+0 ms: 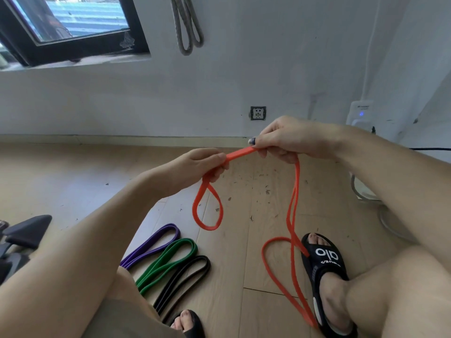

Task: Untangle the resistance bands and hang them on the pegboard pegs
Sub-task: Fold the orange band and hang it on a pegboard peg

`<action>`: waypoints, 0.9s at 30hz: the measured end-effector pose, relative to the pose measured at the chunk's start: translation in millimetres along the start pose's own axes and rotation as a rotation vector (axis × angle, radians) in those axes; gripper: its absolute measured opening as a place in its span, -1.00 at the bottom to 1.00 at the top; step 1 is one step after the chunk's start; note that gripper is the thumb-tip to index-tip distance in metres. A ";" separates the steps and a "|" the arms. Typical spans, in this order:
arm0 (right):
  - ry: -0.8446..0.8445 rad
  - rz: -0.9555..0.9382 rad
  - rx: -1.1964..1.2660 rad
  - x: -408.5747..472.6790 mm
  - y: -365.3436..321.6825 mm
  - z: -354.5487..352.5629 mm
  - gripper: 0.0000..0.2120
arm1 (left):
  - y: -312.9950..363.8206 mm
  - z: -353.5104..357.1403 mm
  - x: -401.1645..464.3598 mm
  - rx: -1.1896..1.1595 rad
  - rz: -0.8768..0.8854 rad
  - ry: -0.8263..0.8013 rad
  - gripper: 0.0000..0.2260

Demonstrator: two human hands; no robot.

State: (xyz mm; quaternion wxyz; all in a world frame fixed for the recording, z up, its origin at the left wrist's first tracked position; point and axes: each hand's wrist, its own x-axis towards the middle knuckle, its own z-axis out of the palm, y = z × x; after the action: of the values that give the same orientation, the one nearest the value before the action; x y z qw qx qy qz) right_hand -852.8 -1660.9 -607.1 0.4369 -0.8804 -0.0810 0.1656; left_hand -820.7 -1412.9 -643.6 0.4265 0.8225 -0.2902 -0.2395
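While the orange band (pixel 240 152) runs taut between both hands, we grip it on each side: left hand (pixel 202 167) curled round one end, a small loop hanging below; right hand (pixel 290 140) pinching the other, long strands dropping to the floor (pixel 73 179) by the right sandal (pixel 324 264). Purple band (pixel 156 242), green band (pixel 170 259) and black band (pixel 185 276) lie folded side by side on the floor near our left leg. Grey band (pixel 186 28) hangs on the wall (pixel 268 57) beside the window (pixel 61 25).
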 end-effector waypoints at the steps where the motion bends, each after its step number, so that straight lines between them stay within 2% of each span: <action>1: -0.005 0.010 -0.003 0.2 0.0 2.2 -0.63 | 0.9 0.2 0.2 0.027 -0.001 0.008 -0.71; 4: -0.044 0.040 0.029 0.6 -1.9 12.1 -0.65 | 6.9 1.9 1.3 0.014 0.013 0.027 -0.73; 7: -0.049 -0.015 -0.016 2.0 -7.5 20.1 -0.72 | 11.8 6.5 2.5 0.010 0.041 0.008 -0.73; 14: -0.060 -0.022 -0.023 -0.8 -4.7 5.0 -0.68 | 0.5 -4.6 -2.2 0.003 -0.047 -0.075 -0.70; 22: -0.156 0.029 -0.039 -1.2 -6.1 9.2 -0.68 | 2.4 -0.3 -0.2 0.083 -0.059 -0.056 -0.76; 27: -0.111 -0.007 -0.061 -0.8 -6.9 10.4 -0.76 | -1.5 -3.8 -1.9 0.028 -0.060 -0.072 -0.74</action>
State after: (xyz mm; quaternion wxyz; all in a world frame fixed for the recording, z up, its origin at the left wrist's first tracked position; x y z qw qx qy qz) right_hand -857.3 -1649.2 -607.4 0.4054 -0.8825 -0.1133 0.2099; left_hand -819.3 -1408.8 -642.6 0.3970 0.8275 -0.2838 -0.2776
